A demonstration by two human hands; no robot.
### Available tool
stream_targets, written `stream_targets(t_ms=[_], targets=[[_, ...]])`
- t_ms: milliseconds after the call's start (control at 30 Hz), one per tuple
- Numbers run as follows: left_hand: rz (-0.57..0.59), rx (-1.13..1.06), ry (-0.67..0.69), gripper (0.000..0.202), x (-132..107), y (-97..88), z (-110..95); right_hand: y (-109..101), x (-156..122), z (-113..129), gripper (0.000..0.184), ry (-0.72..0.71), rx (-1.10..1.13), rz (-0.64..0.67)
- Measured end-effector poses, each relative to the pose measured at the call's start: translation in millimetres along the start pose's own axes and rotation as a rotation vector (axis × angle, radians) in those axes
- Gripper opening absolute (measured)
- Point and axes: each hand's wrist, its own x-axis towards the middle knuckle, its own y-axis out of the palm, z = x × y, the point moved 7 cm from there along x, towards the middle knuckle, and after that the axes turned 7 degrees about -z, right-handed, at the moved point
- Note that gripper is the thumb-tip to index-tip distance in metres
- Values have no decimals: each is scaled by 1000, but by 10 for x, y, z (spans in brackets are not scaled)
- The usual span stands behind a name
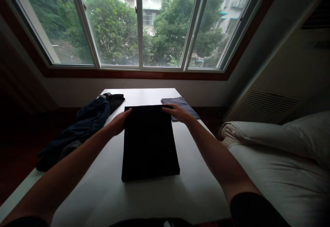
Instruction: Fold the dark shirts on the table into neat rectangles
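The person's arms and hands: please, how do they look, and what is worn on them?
The left hand and right hand wear no gloves; no ring or watch shows. The forearms are bare, ending at dark, almost black sleeves without visible markings.

Plain black cloth [149, 143], folded into a neat rectangle, edges fairly straight; long sides run lengthwise along the white table [144, 199], cloth roughly mid-width on it; fold lines too dark to make out, unclear if far edge touches table
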Motion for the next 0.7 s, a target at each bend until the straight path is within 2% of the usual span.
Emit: stream_targets(t_ms=[67, 133, 167, 233, 333, 433, 600, 700], targets=[[-118, 112, -59, 45, 357, -19, 122, 188, 294, -438, 33, 170, -60, -43], [-199, 291, -129, 41, 569, -48, 326, 373, 368, -873, 34, 389, -161, -53], [-221, 343, -158, 41, 631, -61, 440, 443, 353, -1026, 37, 430, -232, -57], [-256, 416, -154, 46, 710, -92, 626, 529, 289, -1211, 43, 396, -384, -83], [-335, 593, 23, 48, 799, -146, 723, 563, 214, -1301, 48, 249, -521, -164], [-389, 745, 185, 43, 869, -146, 737, 535, 212, -1344, 47, 201, -561, -249], [-356, 811, 282, 35, 906, -38, 778, 588, 226, -1419, 27, 236, -611, -186], [-341, 783, 310, 35, 909, -2, 801, 568, 199, -1341, 27, 176, -592, -255]])
